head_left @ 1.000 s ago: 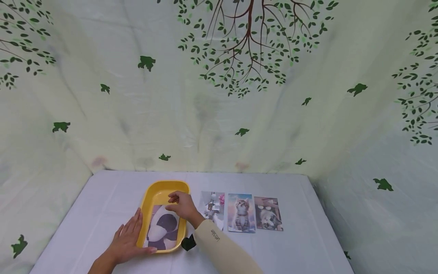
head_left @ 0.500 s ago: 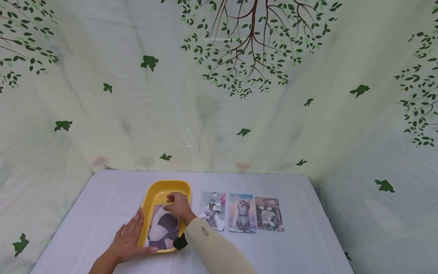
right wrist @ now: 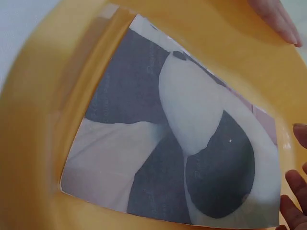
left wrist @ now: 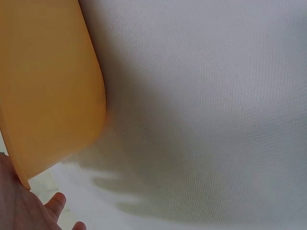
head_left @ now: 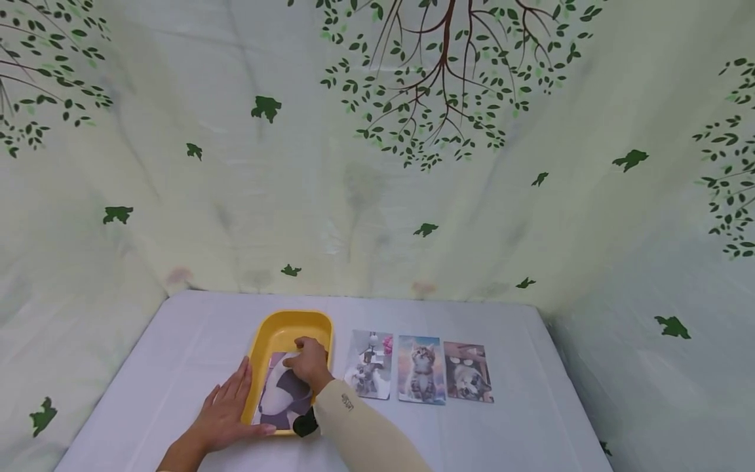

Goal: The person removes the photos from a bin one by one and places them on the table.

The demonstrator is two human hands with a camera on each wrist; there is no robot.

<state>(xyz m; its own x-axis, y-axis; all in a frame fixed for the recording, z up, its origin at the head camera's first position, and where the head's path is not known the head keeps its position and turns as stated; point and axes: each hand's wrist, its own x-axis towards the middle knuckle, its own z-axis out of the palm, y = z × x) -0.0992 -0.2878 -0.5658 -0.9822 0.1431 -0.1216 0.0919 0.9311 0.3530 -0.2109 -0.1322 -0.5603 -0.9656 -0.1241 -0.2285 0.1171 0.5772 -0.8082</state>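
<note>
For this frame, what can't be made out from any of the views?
- Right hand fingertips: head view, bent under the hand, so contact with the photo in the yellow tray is unclear; right wrist view cuts them at the frame's edge.
- Left hand: left wrist view shows only a sliver at the frame's bottom corner.
- Photo's near right corner: head view, behind the sleeve.
- The three photos on the table: detail too small.

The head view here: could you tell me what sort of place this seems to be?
Probably a staged tabletop recording set: a table under a white cloth, leaf-print sheets hung all round as backdrop, and three picture cards laid in a row beside a yellow tray.
</note>
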